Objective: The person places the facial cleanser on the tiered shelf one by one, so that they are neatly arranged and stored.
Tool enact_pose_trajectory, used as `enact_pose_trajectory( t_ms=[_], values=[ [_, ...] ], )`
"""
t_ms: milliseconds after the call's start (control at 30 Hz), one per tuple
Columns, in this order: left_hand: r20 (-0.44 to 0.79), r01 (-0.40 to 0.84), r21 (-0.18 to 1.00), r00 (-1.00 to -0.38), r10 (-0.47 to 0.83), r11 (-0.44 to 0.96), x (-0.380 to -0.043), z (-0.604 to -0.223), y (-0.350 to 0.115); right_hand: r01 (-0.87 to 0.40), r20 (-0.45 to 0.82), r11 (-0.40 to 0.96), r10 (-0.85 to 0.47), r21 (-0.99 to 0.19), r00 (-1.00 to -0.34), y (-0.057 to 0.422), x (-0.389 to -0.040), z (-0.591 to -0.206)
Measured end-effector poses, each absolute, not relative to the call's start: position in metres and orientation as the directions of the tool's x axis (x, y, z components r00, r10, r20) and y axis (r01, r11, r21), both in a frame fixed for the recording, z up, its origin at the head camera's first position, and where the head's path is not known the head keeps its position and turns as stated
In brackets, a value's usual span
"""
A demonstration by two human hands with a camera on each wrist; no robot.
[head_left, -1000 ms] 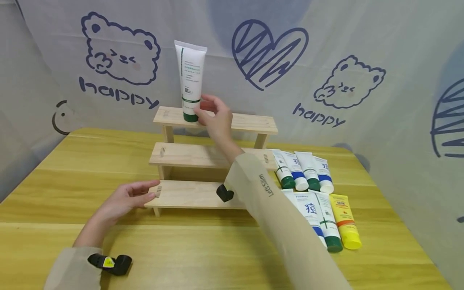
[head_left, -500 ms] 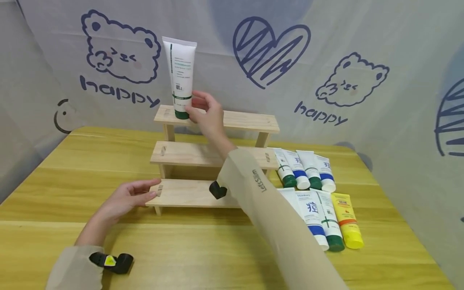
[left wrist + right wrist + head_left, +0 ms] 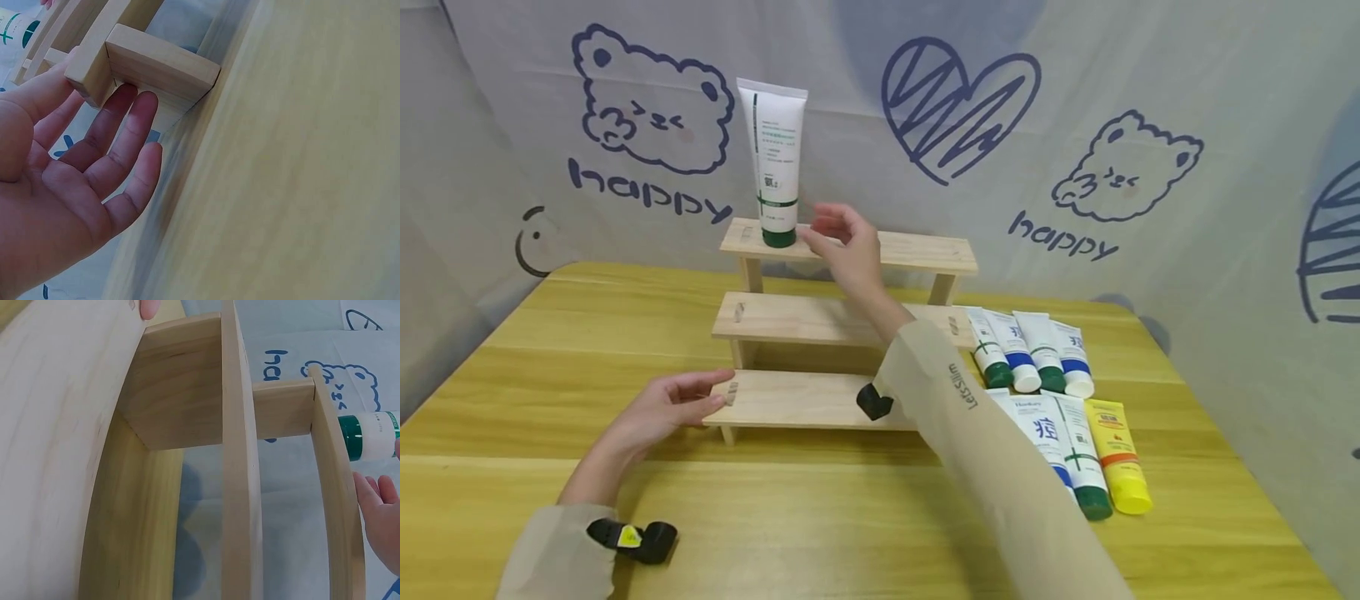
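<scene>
A white squeeze tube with a green cap stands upright, cap down, at the left end of the top shelf of a three-step wooden display stand. My right hand is just right of the cap, fingers loosely bent and nothing in them. In the right wrist view, the green cap rests at the top board, with the right hand beside it. My left hand holds the left end of the lowest shelf. From the left wrist, that hand shows its thumb and fingertips at the board's end.
Right of the stand lie two rows of squeeze tubes on the wooden table. Several are white with green or blue caps, such as one white tube; a yellow tube ends the front row. A printed cloth hangs behind.
The white tube shifted left along the top shelf in my right hand, which then let go and drew back slightly right. My left hand stays at the lowest shelf.
</scene>
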State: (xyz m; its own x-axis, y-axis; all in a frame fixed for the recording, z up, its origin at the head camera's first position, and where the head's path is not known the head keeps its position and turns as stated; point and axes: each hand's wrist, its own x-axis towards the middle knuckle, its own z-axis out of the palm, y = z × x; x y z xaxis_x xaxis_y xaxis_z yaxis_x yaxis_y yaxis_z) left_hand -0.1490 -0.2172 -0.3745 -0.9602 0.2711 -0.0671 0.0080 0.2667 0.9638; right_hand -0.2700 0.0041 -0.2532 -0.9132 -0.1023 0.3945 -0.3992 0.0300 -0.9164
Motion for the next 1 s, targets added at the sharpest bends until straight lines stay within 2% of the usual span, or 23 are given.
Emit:
enact_pose_trajectory(
  t_ms=[200, 400, 767, 1000],
  values=[
    [-0.048, 0.03, 0.966, -0.955, 0.292, 0.257, -0.149, -0.373, -0.217, -0.429, 0.432, -0.051, -0.089, -0.902, -0.897, 0.024, -0.269, -0.256],
    [-0.053, 0.033, 0.96, -0.953, 0.297, 0.276, -0.15, -0.373, -0.216, -0.407, 0.419, -0.152, -0.058, -0.901, -0.906, 0.046, -0.261, -0.256],
    [-0.046, 0.044, 0.959, -0.95, 0.309, 0.278, -0.152, -0.374, -0.215, -0.399, 0.426, -0.209, -0.099, -0.893, -0.899, 0.077, -0.252, -0.266],
    [-0.045, 0.051, 0.957, -0.946, 0.321, 0.285, -0.153, -0.372, -0.215, -0.352, 0.393, -0.258, -0.125, -0.9, -0.911, 0.094, -0.238, -0.266]
  ],
)
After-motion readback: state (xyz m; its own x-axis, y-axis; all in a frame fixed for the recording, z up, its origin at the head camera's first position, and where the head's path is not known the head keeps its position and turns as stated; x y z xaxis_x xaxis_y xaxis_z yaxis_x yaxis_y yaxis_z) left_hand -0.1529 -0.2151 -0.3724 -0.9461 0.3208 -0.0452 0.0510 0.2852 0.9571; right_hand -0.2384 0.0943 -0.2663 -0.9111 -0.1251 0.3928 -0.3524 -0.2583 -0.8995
